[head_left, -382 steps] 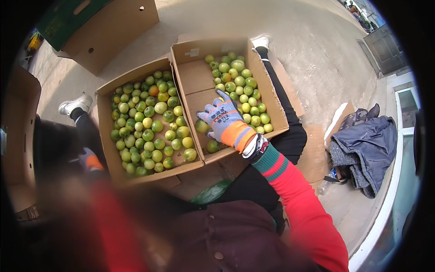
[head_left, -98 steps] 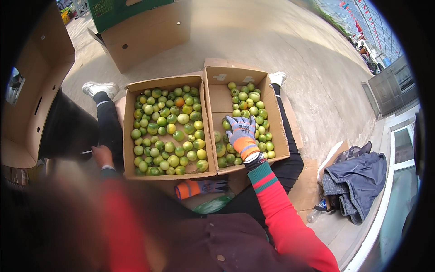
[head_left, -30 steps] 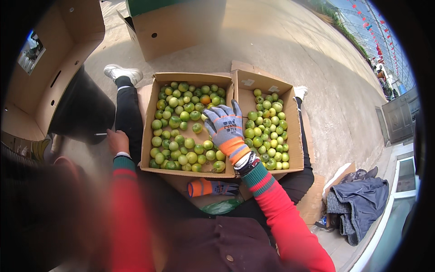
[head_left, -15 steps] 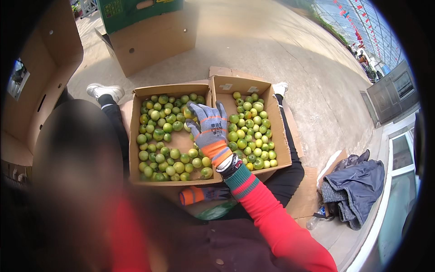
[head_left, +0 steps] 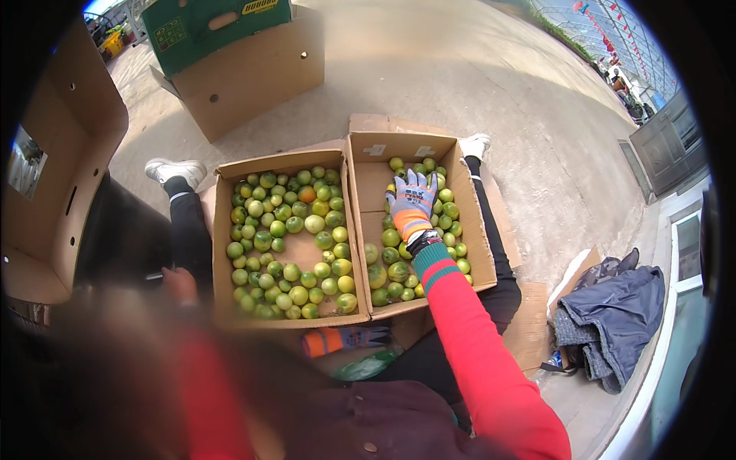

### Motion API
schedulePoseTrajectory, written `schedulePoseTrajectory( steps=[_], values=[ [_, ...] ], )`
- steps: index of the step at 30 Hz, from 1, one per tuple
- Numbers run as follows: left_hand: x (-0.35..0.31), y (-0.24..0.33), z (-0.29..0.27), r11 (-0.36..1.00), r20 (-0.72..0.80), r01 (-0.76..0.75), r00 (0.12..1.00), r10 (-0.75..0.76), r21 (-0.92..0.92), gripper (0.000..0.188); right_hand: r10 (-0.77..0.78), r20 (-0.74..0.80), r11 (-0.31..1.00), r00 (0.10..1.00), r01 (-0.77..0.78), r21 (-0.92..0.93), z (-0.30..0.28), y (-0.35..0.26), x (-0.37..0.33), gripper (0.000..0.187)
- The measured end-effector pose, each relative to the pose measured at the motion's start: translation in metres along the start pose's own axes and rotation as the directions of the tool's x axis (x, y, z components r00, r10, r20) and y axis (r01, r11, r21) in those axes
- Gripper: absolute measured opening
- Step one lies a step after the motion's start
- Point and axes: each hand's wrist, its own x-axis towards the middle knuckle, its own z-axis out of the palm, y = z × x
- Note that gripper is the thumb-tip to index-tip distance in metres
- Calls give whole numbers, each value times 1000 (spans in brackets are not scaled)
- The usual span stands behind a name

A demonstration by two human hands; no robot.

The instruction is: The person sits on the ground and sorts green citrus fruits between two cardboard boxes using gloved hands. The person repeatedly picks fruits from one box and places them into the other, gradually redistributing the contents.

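Two open cardboard boxes stand side by side between my legs. The left box (head_left: 218, 268) holds many small green and yellowish tomatoes (head_left: 294, 225), one of them orange, around a bare patch. In the right box (head_left: 479, 253) lie more green tomatoes (head_left: 398, 271). My right hand (head_left: 412, 201), in a grey and orange knit glove, rests on these with its fingers spread. Whether a tomato is under its palm is hidden. My left hand (head_left: 181, 285) is bare and partly blurred, left of the boxes; its fingers look closed beside a thin pale edge I cannot make out.
A spare glove (head_left: 345, 340) and green plastic (head_left: 368, 366) lie in front of the boxes. A large carton (head_left: 61, 153) stands at the left, a green-and-brown carton (head_left: 245, 84) beyond. Dark clothing (head_left: 609, 322) is heaped at the right. My legs flank the boxes.
My right hand has moved from above the left box into the right box, and its fingers have spread. My left hand now shows at the left. The view has shifted slightly.
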Motion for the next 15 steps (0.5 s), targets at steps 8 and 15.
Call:
schedulePoseTrajectory(
  steps=[8,15],
  values=[
    [-10,14,-15,997,-42,52,998,-54,-56,55,117,-122,966,986,-84,245,-18,-9,-12,47],
    [-38,10,-26,753,-195,-154,980,35,-640,47,49,-223,906,974,50,421,-45,-45,-72,34]
  ],
)
